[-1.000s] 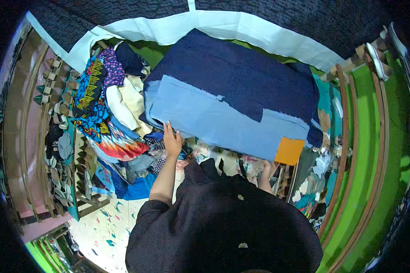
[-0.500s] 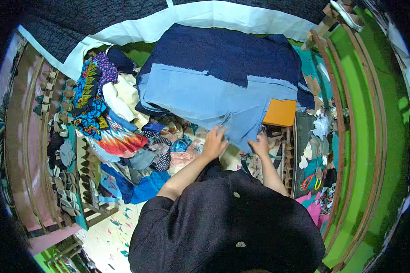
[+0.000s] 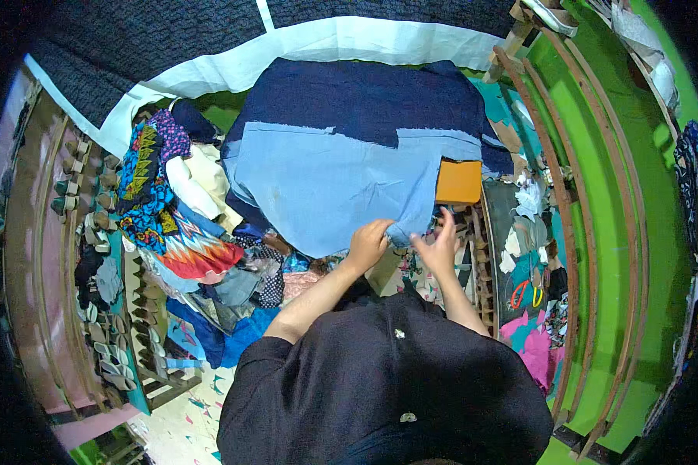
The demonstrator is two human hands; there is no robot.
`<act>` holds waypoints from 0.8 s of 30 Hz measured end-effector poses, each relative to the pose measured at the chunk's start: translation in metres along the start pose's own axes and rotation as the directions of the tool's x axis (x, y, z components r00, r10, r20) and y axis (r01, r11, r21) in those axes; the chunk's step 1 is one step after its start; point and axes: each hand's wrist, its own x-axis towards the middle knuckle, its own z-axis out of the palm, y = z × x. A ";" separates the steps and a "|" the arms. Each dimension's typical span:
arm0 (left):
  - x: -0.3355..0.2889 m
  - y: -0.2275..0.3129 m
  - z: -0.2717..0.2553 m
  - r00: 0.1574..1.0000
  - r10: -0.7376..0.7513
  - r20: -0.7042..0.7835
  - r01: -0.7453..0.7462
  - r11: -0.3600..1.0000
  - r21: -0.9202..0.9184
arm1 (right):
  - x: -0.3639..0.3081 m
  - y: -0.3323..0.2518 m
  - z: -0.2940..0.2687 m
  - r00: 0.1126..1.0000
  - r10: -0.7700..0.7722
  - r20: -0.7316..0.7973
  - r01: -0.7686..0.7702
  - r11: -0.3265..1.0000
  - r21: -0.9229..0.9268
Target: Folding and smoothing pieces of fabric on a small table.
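Left hand [image 3: 370,246]: grip closed, fingers bent over the near edge of the light-blue cloth [image 3: 318,178], toward its right corner. The cloth lies spread in front of the person, with navy cloth [image 3: 349,97] along its far side. Right hand [image 3: 440,248]: grip partly open, fingers spread and raised, thumb close to the same corner; from where I stand I cannot tell whether it pinches the fabric. In my judgement, sound handling calls for even, light tension between both hands, the edge kept straight, and the creases above the corner smoothed outward. The orange block [image 3: 459,182], just beside the cloth's right edge, should be kept from snagging it.

Surroundings, left to right: shoe-shaped forms [image 3: 116,364] stand on racks; pale floor [image 3: 182,422] below is littered with scraps. A heap of patterned fabric [image 3: 202,252] lies beside the blue cloth, cream cloth [image 3: 194,186] among it. To the right, a dark grey surface [image 3: 498,232] carries offcuts, orange and yellow looped handles and pink scraps [image 3: 529,356]. Brown rails run along the green wall [image 3: 628,232] beyond.
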 end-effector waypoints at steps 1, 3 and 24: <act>0.004 0.002 -0.002 1.000 0.010 0.007 -0.011 0.999 0.050 | -0.008 -0.003 -0.001 0.989 -0.133 0.059 0.138 0.986 -0.094; 0.012 0.013 -0.007 1.000 0.003 0.013 -0.004 0.999 0.045 | -0.022 -0.027 -0.010 0.935 -0.232 0.266 0.313 0.894 -0.320; -0.037 -0.154 -0.133 0.809 -0.300 -0.506 0.492 0.816 0.304 | 0.076 -0.009 -0.098 0.817 -0.313 -0.484 0.389 0.919 0.064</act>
